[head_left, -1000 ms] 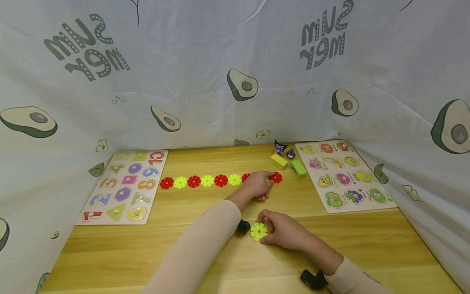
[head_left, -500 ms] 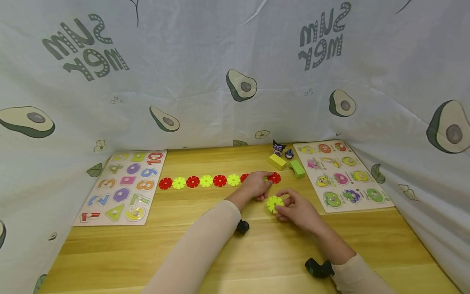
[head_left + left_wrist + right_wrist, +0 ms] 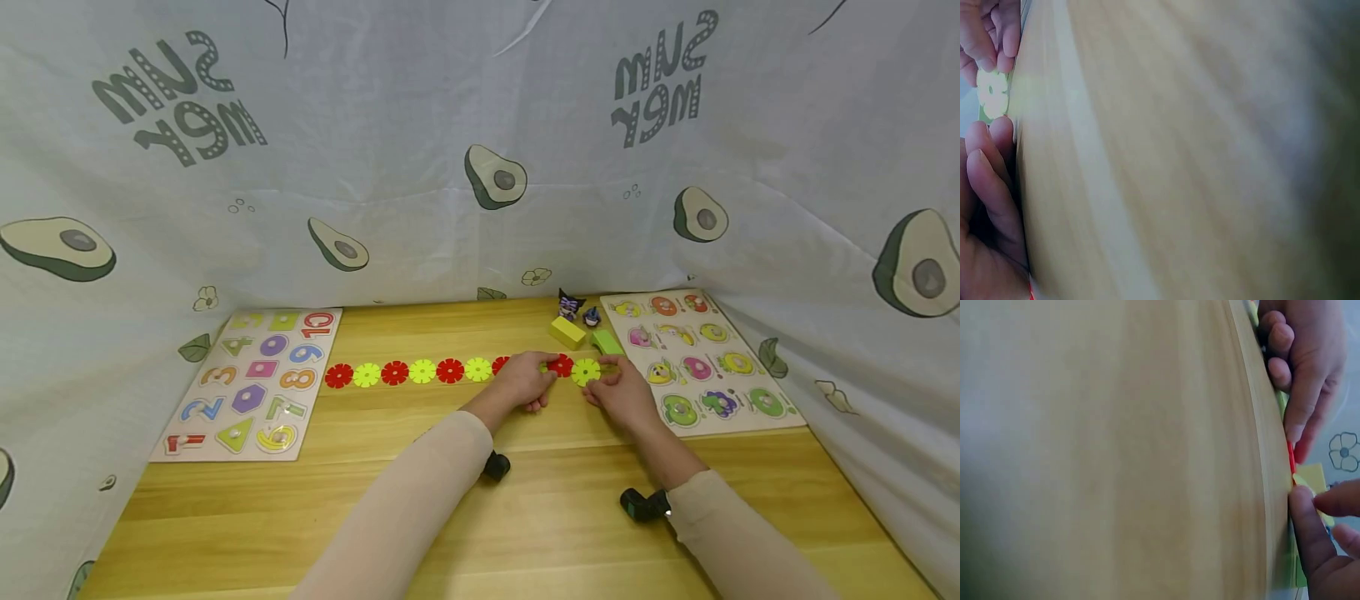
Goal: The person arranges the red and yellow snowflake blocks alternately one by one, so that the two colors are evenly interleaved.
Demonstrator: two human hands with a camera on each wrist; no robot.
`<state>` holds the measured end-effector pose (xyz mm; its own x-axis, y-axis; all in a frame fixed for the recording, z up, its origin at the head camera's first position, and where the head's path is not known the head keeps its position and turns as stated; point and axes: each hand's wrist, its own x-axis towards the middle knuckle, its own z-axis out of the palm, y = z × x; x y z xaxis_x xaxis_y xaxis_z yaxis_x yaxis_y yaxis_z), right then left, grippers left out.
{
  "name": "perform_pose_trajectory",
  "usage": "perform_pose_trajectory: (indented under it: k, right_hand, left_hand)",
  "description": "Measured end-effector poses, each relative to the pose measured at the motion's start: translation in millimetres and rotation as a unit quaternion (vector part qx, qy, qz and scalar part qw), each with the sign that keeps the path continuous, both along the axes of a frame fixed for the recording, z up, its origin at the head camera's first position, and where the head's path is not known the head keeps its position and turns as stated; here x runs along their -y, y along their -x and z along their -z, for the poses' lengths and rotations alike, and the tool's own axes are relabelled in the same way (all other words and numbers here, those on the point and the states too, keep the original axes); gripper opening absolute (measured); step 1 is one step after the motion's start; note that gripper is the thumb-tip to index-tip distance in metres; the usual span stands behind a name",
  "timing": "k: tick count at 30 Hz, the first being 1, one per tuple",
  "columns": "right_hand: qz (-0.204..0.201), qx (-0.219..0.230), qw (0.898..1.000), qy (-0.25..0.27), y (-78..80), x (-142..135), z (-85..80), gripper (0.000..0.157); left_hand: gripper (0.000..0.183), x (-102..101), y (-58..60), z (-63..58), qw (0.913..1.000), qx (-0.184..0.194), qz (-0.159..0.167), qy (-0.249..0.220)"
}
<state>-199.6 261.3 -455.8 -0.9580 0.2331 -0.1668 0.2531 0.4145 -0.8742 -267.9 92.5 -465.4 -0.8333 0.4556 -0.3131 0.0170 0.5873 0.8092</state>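
Observation:
My left hand (image 3: 517,379) holds the red notched disc (image 3: 562,365) near the right end of a row, with its fingertips at the left edge and other fingers curled under. Just right of it, my right hand (image 3: 626,396) pinches a yellow-green notched disc (image 3: 583,372) between finger and thumb, its edge right against the red one. In the left wrist view the yellow-green disc (image 3: 992,90) shows between both hands' fingertips. The right wrist view shows the red disc (image 3: 1291,455) edge-on beneath the left fingertips. My left hand covers part of the row.
Alternating red and yellow-green discs (image 3: 450,371) run leftward. A number board (image 3: 251,387) lies left, a fruit board (image 3: 697,362) right. Behind the hands are a yellow block (image 3: 567,332), a green arch block (image 3: 606,342) and two small figures (image 3: 570,304). A patterned cloth (image 3: 420,167) stands behind.
My right hand has carried the yellow-green disc from the near middle of the table up and right to the end of the row. My left hand stays at the red disc.

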Motion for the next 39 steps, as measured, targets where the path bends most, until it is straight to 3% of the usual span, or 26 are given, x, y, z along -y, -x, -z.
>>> perform_pose_trajectory:
  k: [7,14,23,31,39]
  right_hand:
    - [-0.004,-0.016,0.998,-0.063,5.2,-5.6,0.0,0.039]
    - [-0.039,0.009,0.985,-0.165,3.7,-9.5,-2.9,0.042]
    - [-0.093,0.038,0.980,-0.174,6.6,-11.4,-2.3,0.035]
    - [-0.119,0.059,0.971,-0.197,14.3,-10.8,-2.2,0.046]
    - [-0.129,0.073,0.972,-0.184,18.2,-12.5,-3.5,0.052]
  left_hand:
    - [0.041,-0.6,-0.7,-1.0,1.0000,-0.005,-0.001,0.004]
    - [0.042,0.4,1.0,-0.3,0.9999,-0.010,0.002,0.007]
    - [0.041,0.8,1.7,3.9,0.9999,-0.009,-0.002,0.009]
    - [0.041,0.0,-0.2,2.8,0.9999,0.003,-0.007,0.009]
    - [0.040,-1.2,0.8,0.9,0.9998,-0.011,-0.003,0.014]
